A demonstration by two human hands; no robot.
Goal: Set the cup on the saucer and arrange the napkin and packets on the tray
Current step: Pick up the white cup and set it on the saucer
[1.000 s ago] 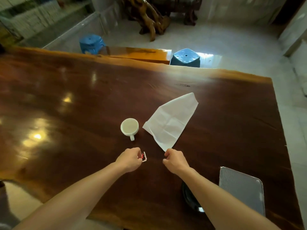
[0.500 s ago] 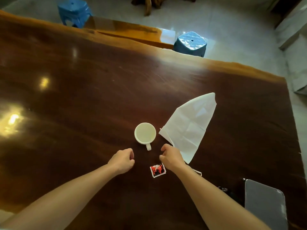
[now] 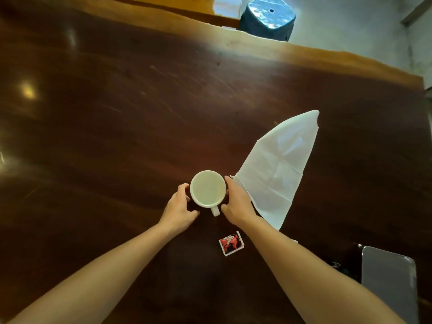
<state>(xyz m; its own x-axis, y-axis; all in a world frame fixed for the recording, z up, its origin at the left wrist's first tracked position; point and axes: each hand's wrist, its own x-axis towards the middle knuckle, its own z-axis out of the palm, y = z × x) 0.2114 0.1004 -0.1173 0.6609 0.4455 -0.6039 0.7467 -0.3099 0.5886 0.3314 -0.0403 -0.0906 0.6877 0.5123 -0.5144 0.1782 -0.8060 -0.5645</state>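
While hands flank cup (image 3: 207,188), napkin (image 3: 278,169) beside, packet (image 3: 231,243) near

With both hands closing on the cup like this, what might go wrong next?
1. The right hand lies over the napkin edge, so lifting may drag it.
2. The hands flank the cup by its sides, not its handle; whether they grip it is unclear, so it could slip.
3. The red packet lies loose between the forearms and the tray sits at the table's near right, so carrying across might sweep it.

Two bare forearms enter from the lower frame; left hand (image 3: 178,210) and right hand (image 3: 238,204) wear no sleeves, rings or watch.
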